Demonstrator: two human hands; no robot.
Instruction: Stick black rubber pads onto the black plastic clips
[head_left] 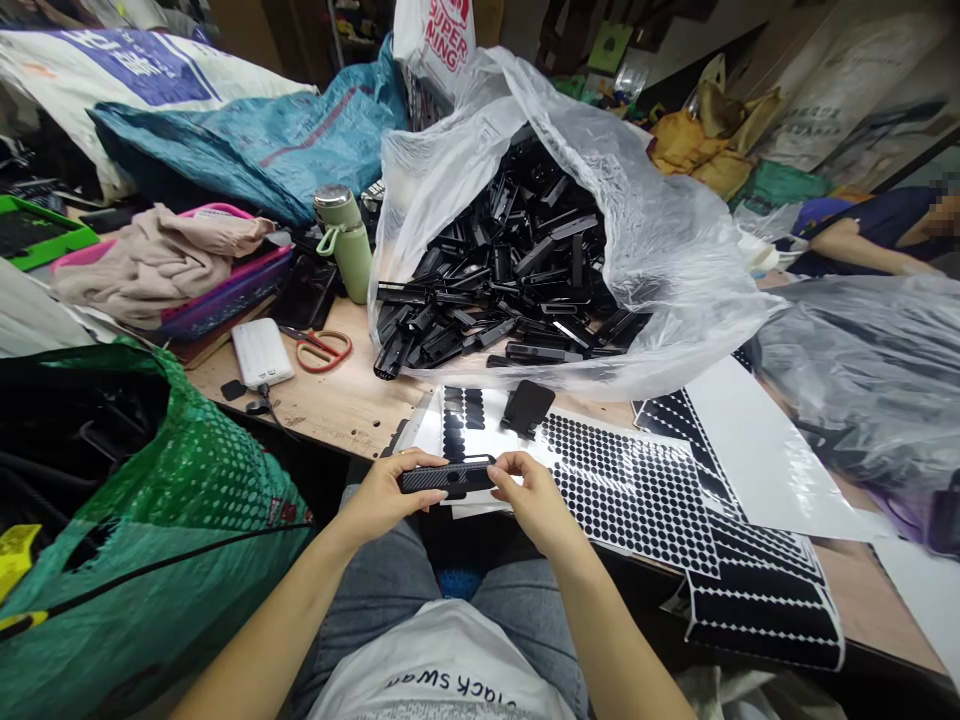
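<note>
Level above my lap, at the table's front edge, is a long black plastic part [454, 477] with a carbon-fibre pattern and a dark round spot near its middle. My left hand [381, 492] is closed around its left end, thumb along the near side. At the right end, my right hand [531, 492] pinches it between thumb and fingers; whether something small is also in that pinch cannot be seen. Just beyond lies a sheet of round black stickers [630, 490]. A flat black piece with a hinged foot [528, 407] rests on the sheets.
An open clear plastic bag [675, 250] spills similar black parts [517, 260] onto the table. To the left are red-handled scissors [324, 351], a white power bank [262, 352] with a cable, and a green bottle [346, 245]. A green sack [217, 480] stands at my left. Another person's arm [862, 245] shows far right.
</note>
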